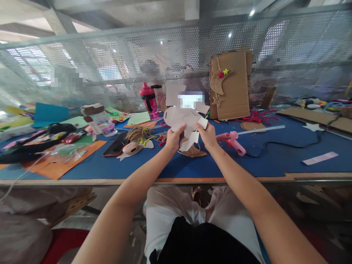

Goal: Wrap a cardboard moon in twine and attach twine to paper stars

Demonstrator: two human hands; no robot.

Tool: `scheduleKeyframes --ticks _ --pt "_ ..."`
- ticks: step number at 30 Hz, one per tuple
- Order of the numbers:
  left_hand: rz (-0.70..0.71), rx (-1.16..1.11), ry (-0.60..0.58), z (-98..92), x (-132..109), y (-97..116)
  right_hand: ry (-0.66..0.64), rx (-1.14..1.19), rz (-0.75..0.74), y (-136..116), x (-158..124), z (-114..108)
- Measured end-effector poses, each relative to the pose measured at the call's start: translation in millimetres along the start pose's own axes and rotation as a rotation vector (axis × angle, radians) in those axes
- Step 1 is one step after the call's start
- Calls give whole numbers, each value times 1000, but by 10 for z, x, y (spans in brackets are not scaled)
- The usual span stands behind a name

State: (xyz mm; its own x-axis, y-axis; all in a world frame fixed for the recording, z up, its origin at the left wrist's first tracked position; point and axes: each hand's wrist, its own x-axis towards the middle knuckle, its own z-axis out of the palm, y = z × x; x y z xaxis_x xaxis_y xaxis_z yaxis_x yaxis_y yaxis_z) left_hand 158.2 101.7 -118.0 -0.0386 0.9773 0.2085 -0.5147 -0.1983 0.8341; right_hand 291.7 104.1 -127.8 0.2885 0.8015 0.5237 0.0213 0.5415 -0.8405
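Above the blue table, both of my hands grip several white paper cut-outs that overlap one another. My left hand pinches their lower left edge. On the right edge, my right hand closes its thumb and fingers on the paper. Some pieces look angular and one at the left is rounded; their full outlines are hard to make out. Below the paper lies a brown twine-covered crescent, partly hidden. A pink glue gun rests just right of my right hand, with a clear glue stick at its back.
Upright cardboard with a twine moon leans at the back near a pink bottle. Left are a phone, a twine bundle and orange paper. A black cord and a white star lie right.
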Motion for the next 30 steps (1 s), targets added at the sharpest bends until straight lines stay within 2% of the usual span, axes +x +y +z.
scheduleKeyframes --ticks 3,7,17,30 --pt "-31 -13 6 38 -35 -12 15 23 52 10 -4 17" --pt "-31 -59 -46 75 -73 1 8 67 111 7 -12 17" --pt "107 39 -69 -33 -14 -49 -28 86 121 -11 -18 8" --pt "138 82 -26 -56 28 -39 -94 123 149 27 -18 6"
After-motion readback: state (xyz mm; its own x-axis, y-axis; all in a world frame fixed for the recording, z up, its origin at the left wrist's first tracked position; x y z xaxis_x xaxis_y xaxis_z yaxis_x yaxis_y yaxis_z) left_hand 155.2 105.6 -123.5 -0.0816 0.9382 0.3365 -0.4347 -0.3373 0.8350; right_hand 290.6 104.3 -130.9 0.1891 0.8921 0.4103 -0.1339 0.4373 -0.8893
